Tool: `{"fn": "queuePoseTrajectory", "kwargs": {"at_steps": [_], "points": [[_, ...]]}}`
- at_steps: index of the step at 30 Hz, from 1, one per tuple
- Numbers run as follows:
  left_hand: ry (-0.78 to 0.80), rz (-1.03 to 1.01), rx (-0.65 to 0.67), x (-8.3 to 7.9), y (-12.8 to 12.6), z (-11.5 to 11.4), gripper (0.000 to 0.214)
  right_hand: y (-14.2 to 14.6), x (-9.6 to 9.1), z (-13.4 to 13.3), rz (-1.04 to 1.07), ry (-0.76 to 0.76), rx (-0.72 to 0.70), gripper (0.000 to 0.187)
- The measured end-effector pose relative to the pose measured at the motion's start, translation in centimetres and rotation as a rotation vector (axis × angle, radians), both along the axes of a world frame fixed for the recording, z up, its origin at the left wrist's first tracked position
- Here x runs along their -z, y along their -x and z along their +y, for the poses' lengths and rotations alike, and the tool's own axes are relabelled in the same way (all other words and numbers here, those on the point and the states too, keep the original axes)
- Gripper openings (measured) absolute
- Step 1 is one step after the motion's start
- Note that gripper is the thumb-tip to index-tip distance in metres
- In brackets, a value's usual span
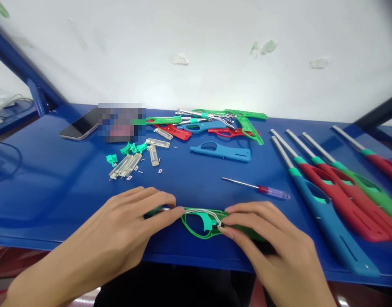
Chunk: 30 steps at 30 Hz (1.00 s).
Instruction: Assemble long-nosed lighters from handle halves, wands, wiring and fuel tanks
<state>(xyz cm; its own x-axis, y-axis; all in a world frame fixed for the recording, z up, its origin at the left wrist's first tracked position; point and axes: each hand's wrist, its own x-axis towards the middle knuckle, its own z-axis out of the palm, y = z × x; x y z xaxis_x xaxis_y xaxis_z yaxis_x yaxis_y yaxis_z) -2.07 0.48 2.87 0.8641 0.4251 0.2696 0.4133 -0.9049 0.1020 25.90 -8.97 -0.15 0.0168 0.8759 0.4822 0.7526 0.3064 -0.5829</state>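
- A green casing [200, 236] is held near the front edge of a blue table [52, 200], between the left hand [128, 217] and the right hand [274, 232].
- The casing's left end is gripped by the left hand and its right part by the right thumb and fingers; the two hands are kept apart, with the casing spanned between them.
- White wires [202, 210] are strung across that gap, passing above a teal trigger [208, 221] seated in the casing.
- Just beyond the right hand, a screwdriver [272, 192] is laid with its shaft pointed leftward.
- To the right of the right hand, a blue lighter [336, 226], two red lighters [333, 183] and a green lighter [370, 185] are lined up, their metal tubes pointed away.
- Beyond the left hand, clear oblong parts [131, 165] and teal pieces [112, 159] are scattered.
- Farther off, past the gap between the hands, a blue casing [229, 152] is laid before heaped casing parts [247, 128].
- Well beyond the left hand, a phone [82, 123] is placed beside a pixelated patch.
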Motion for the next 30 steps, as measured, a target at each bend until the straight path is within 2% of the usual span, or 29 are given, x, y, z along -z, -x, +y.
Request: {"fn": "queuePoseTrajectory", "kwargs": {"at_steps": [6,11,23,27,30], "points": [[-0.022,-0.009,0.022,-0.06,-0.05,0.21,0.063,0.05,-0.23,0.13,-0.023,-0.020,0.000,0.015],[-0.025,0.018,0.017,-0.05,-0.06,0.10,0.072,0.00,-0.16,0.22,-0.022,-0.021,-0.003,0.014],[0.030,0.043,-0.013,0.19,-0.08,-0.21,0.076,0.16,-0.36,0.18,-0.026,-0.028,-0.002,0.018],[0.063,0.025,-0.031,0.02,-0.44,-0.34,0.064,0.15,-0.34,0.08,-0.024,-0.025,-0.005,0.017],[0.149,0.016,-0.045,0.22,-0.66,-0.08,0.052,0.15,-0.36,0.13,-0.029,-0.029,-0.005,0.017]]}}
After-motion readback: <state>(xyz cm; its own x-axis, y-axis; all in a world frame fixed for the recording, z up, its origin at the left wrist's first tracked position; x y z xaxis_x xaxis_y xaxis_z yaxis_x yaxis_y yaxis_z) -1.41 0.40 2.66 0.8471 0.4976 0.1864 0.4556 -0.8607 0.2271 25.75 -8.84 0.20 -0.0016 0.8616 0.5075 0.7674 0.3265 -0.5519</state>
